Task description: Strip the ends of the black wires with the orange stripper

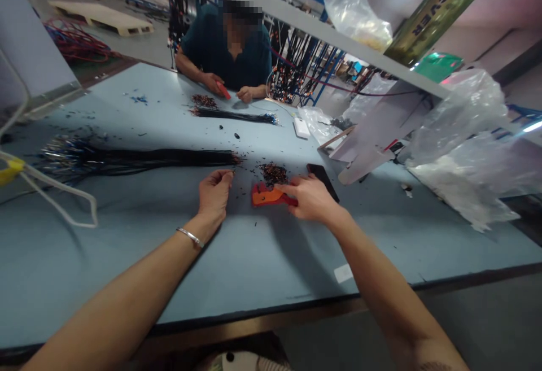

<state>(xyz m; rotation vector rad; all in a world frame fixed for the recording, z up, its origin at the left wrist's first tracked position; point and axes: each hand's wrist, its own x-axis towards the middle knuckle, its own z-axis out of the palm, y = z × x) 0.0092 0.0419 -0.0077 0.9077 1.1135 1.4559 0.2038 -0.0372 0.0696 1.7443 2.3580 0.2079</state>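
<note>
My right hand (311,199) is closed round the handles of an orange wire stripper (266,195) that lies low over the blue table (262,258). My left hand (215,193), with a metal bracelet on the wrist, pinches its fingertips together just left of the tool; what they hold is too thin to make out. A long bundle of black wires (127,159) stretches leftward from the left fingertips. A small heap of cut wire bits (273,172) lies just beyond the stripper. A black phone (324,180) rests behind my right hand.
Across the table a person in a dark shirt (226,49) holds a red tool over another black wire bundle (235,114). A white device (301,128), clear plastic bags (461,139) and papers crowd the right side. White cord (55,196) loops at the left.
</note>
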